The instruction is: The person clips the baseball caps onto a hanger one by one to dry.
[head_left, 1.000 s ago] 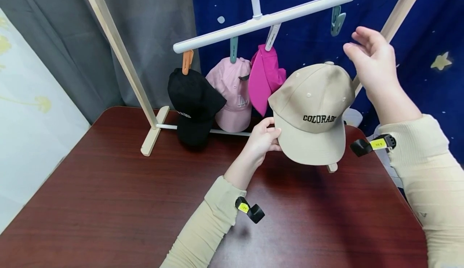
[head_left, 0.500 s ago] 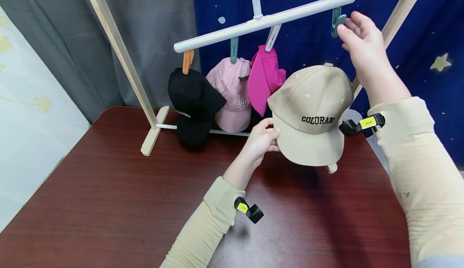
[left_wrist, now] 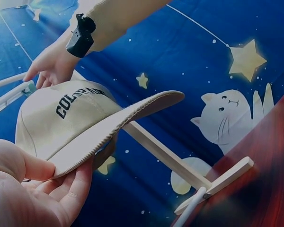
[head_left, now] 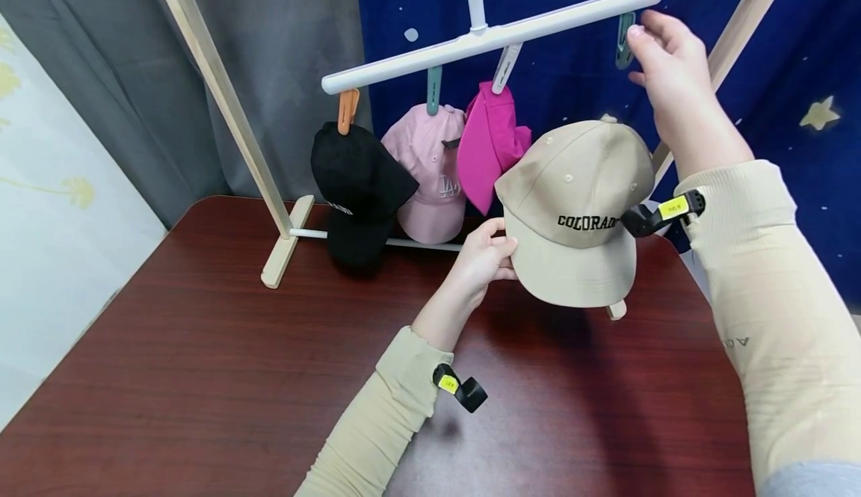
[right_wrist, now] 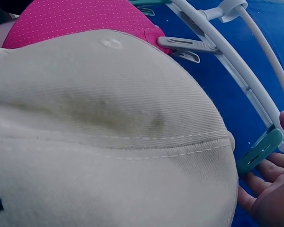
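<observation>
In the head view my left hand [head_left: 479, 259] pinches the brim edge of a beige baseball cap [head_left: 578, 183] lettered COLORADO, holding it up above the table. The left wrist view shows the thumb on top of the brim and fingers beneath. My right hand [head_left: 678, 82] is up by a green clip [head_left: 625, 42] at the right end of a white hanger [head_left: 558, 22]. In the right wrist view its fingers [right_wrist: 270, 170] lie close against the clip and the thumb stands apart from it. Whether they touch is hard to tell.
A black cap [head_left: 356, 183], a light pink cap [head_left: 430, 176] and a magenta cap [head_left: 491, 146] hang from the hanger by an orange clip [head_left: 347, 112], another green clip and a white clip [head_left: 506, 69]. A wooden rack [head_left: 222, 101] stands on the brown table [head_left: 202, 377].
My right hand has moved left and up to the green clip, which has turned slightly. The beige cap has shifted a little left with my left hand still gripping it.
</observation>
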`<control>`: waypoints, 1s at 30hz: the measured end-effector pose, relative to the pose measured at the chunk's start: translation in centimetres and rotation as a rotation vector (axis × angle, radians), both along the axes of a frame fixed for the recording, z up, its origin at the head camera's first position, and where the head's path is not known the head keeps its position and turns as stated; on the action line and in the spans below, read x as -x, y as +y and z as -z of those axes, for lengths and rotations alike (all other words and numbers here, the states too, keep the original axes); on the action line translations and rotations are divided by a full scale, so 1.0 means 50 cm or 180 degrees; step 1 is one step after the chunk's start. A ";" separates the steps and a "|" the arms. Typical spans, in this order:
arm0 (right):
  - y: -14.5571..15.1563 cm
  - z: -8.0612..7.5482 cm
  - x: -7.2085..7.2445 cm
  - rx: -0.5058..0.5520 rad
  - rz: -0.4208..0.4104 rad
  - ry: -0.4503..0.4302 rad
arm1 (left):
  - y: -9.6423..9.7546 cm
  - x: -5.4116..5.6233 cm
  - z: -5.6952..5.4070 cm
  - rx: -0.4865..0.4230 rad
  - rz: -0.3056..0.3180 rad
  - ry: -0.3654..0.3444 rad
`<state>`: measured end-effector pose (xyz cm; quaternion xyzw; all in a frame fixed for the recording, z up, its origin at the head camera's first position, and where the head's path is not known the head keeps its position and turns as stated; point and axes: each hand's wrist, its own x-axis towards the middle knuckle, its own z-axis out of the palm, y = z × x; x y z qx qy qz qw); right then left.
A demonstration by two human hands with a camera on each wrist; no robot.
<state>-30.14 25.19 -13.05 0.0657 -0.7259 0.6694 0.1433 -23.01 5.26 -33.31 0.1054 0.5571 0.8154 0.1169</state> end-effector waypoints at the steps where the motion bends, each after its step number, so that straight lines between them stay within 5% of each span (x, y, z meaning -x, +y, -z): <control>1: 0.000 0.001 0.001 0.0022 0.0008 0.0006 | 0.000 0.000 0.000 0.0000 0.0000 -0.0003; 9: -0.004 0.003 -0.001 0.0162 0.0106 0.0056 | 0.000 -0.001 0.001 0.0015 -0.0013 -0.0001; 17: -0.002 -0.001 -0.014 -0.0067 0.0163 0.0038 | -0.001 -0.001 0.003 0.0026 -0.0023 0.0005; 30: -0.003 0.012 -0.022 0.0171 -0.0060 0.0076 | 0.000 -0.002 0.001 0.0022 0.0000 0.0045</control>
